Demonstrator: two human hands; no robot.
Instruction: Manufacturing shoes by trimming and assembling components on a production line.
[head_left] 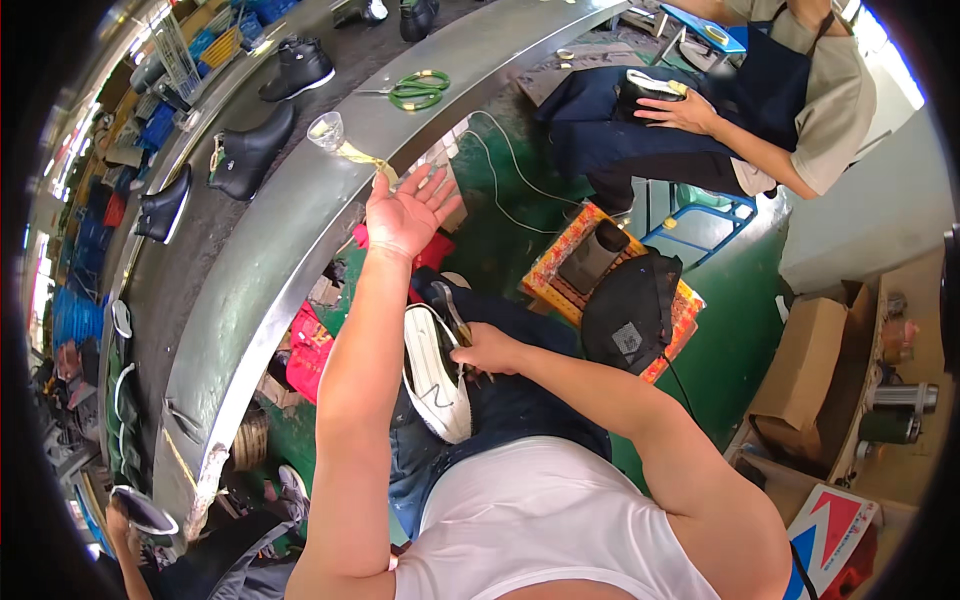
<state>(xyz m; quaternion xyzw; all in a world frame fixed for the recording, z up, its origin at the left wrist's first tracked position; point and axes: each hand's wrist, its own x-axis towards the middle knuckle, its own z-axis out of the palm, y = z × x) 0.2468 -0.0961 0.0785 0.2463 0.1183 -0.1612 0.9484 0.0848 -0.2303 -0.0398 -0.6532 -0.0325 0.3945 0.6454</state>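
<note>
Just left of the right hand [490,350], whose fingers grip a tool [458,320], the shoe [438,385] lies lengthwise toward the torso [535,500]. Farther off, the left hand [405,218] spreads open.

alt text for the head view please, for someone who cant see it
A person's right hand grips a hand tool beside a shoe, white underside up, on their lap. The left hand is open, palm up, near a clear cup on a metal ledge. Nearby, another person holds a dark shoe.
</note>
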